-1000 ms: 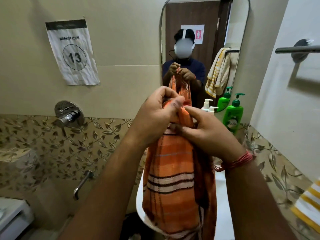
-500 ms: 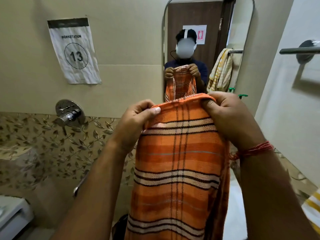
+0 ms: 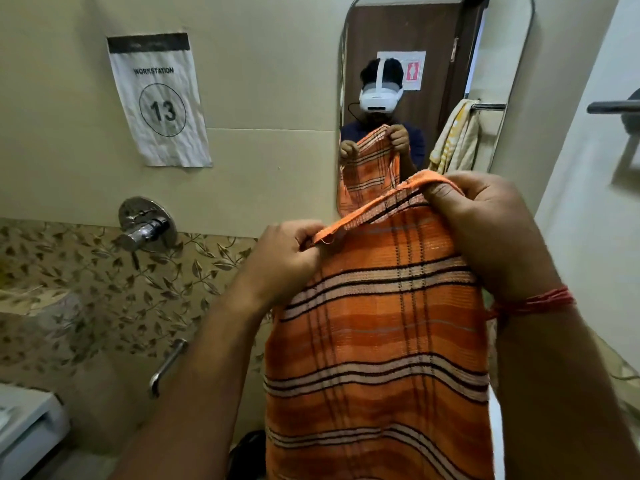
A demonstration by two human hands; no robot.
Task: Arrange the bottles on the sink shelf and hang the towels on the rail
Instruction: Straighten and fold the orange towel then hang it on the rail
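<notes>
- Orange towel [image 3: 377, 327] held up centre frame, hanging down toward 6 o'clock, top edge stretched between both hands.
- Left hand [image 3: 284, 252] pinches its left top corner, at 9 o'clock of towel.
- Right hand [image 3: 485, 230] grips the right top corner, higher, at 1 o'clock.
- Rail [image 3: 613, 107] at 3 o'clock, bare.
- Mirror [image 3: 433, 46] at 12.

towels: 1 orange [image 3: 377, 323] | hands: 2 [image 3: 284, 258] [image 3: 485, 230] | rails: 1 [image 3: 613, 107] | mirrors: 1 [image 3: 512, 98]
</notes>
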